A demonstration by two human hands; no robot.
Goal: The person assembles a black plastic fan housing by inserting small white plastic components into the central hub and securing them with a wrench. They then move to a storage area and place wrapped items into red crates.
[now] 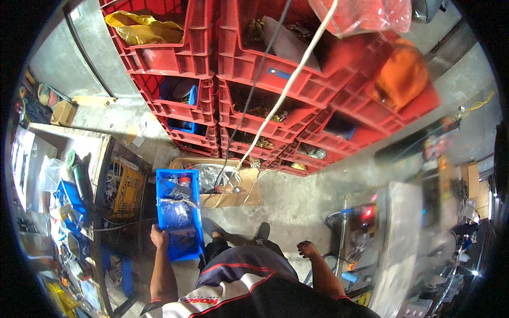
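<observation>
My left hand (159,237) is closed on the left side wall of a long blue plastic bin (199,233), which I carry at my left side. In the bin lie a round piece with a red top (185,180), some grey and blue pieces too small to name, and a pale cord or strip across the middle. The near part of the bin looks dark, with only blurred contents. My right hand (306,249) hangs free at my right side, its fingers loosely bent and apart, with nothing visible in it.
Red stacking crates (265,69) rise ahead, holding metal parts, yellow sacking and bags. A cardboard box (238,199) with cables stands at their foot. A cluttered workbench (98,169) is on the left; a blurred bench (397,228) stands right. A white cable (286,85) hangs across the view.
</observation>
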